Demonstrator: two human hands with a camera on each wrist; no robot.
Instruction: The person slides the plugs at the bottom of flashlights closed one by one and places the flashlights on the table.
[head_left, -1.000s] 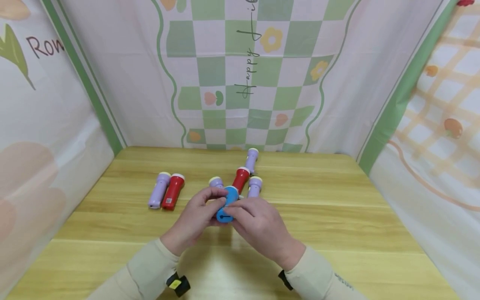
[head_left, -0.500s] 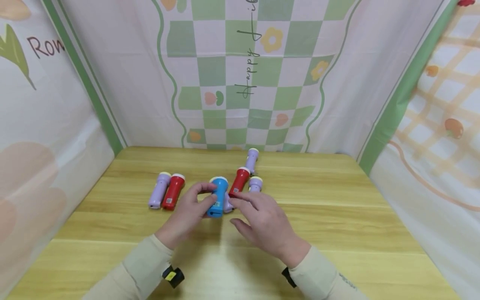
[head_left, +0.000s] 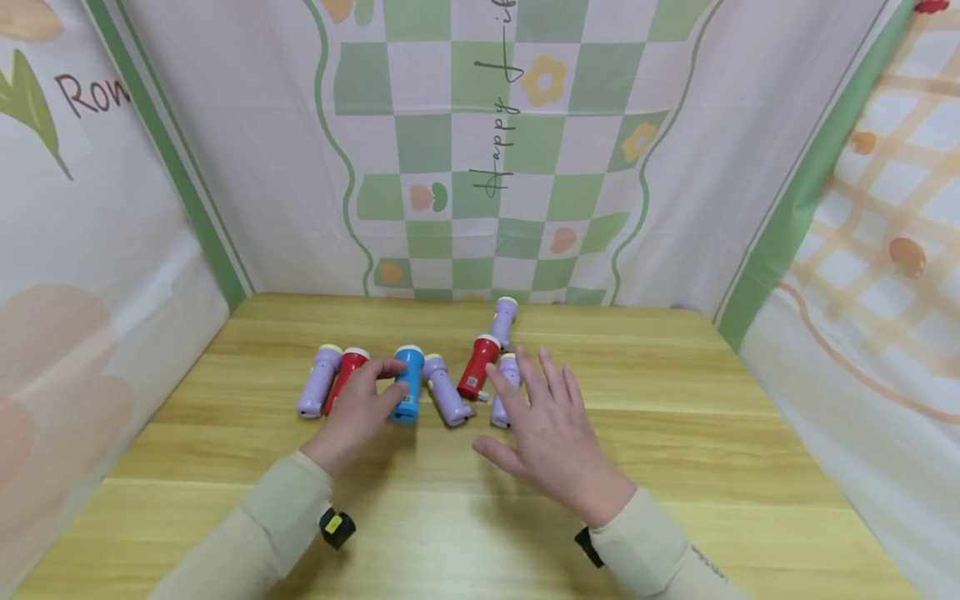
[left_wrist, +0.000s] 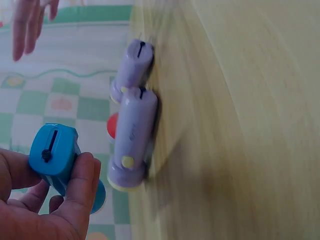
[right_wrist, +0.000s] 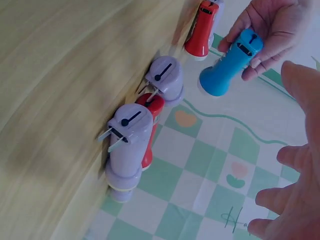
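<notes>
My left hand (head_left: pixel 358 410) grips a blue flashlight (head_left: pixel 409 375) between thumb and fingers. No prongs stick out of its slotted end (left_wrist: pixel 56 142) in the left wrist view. Just right of it lies a purple flashlight (head_left: pixel 447 393), a small piece showing at its near end. My right hand (head_left: pixel 551 429) has its fingers spread and holds nothing. Partly behind those fingers lies another purple flashlight (head_left: pixel 502 410); the right wrist view shows metal prongs (right_wrist: pixel 115 145) out of its end. A red flashlight (head_left: pixel 477 367) lies between the two purple ones.
To the left, a purple flashlight (head_left: pixel 318 383) and a red flashlight (head_left: pixel 347 375) lie side by side, the red one partly behind my left hand. Another purple flashlight (head_left: pixel 505 317) lies farther back. Printed cloth (head_left: pixel 525 167) hangs behind the wooden table (head_left: pixel 637 358).
My left hand has carried the blue flashlight left, toward the left pair. My right hand has let go of it, moved right and spread its fingers. The middle purple flashlight is uncovered.
</notes>
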